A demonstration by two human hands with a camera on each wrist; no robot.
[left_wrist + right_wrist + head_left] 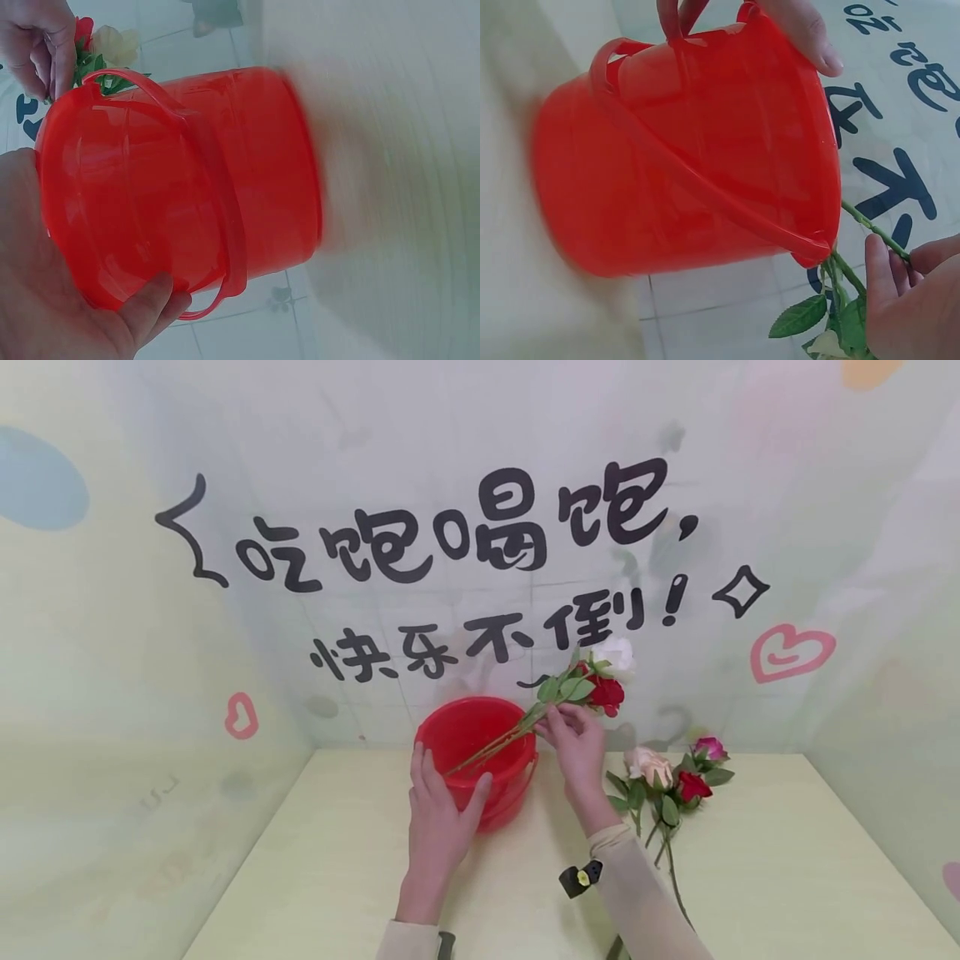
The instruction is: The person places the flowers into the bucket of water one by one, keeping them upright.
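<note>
A red plastic bucket (510, 806) stands upright with its handle hanging down. My left hand (438, 814) holds it at the near side of the rim, thumb and fingers spread around it. At the bucket's right rim, my right hand (577, 747) pinches a green flower stem (883, 238). A red rose (606, 696) and a white rose (613, 657) lean out over that rim, their stems slanting down into the bucket. Whether the right hand holds both stems cannot be told. Green leaves (799, 316) show below the right hand in the right wrist view.
Right of the bucket lie a pale pink rose (649, 767), another red rose (693, 787) and a magenta rose (710, 748), their long stems reaching toward the near edge beside the right forearm. A printed backdrop (465, 443) rises behind the table (330, 860), with side panels.
</note>
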